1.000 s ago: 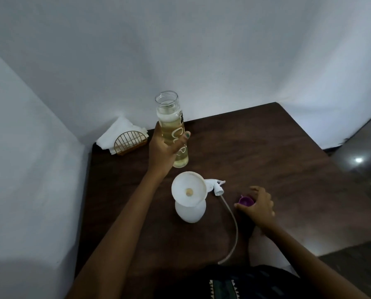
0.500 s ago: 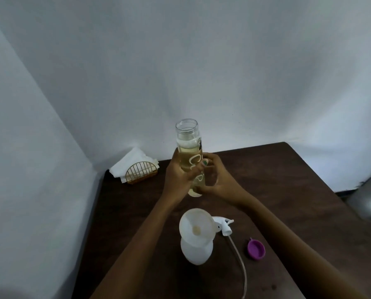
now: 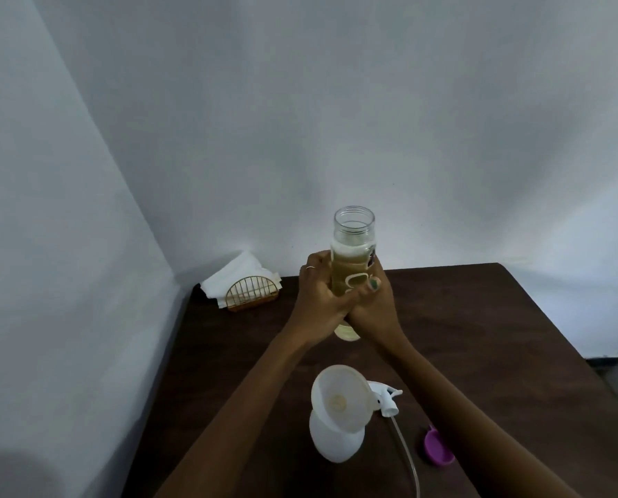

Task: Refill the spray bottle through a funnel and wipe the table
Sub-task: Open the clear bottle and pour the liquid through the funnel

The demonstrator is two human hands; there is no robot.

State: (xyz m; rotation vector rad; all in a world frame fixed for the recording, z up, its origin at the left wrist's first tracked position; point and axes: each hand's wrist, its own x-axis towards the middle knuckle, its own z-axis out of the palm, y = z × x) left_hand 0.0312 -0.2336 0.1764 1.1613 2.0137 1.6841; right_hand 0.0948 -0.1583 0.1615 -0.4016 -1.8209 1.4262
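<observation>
Right hand (image 3: 374, 307) has left the purple cap (image 3: 437, 447) and now wraps the clear bottle (image 3: 353, 260) alongside left hand (image 3: 318, 303), fingers curled tight. Funnel (image 3: 341, 398) sits in white spray bottle (image 3: 336, 440) below; sprayer head (image 3: 384, 398) beside; napkin holder (image 3: 251, 292) far-left on table (image 3: 480, 336).

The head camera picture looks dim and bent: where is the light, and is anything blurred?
Head view: dim; a bright patch on the wall behind the clear bottle; the wall corner curves from the wide lens; grey blur at the right edge; hands, funnel and purple cap look fairly sharp.
</observation>
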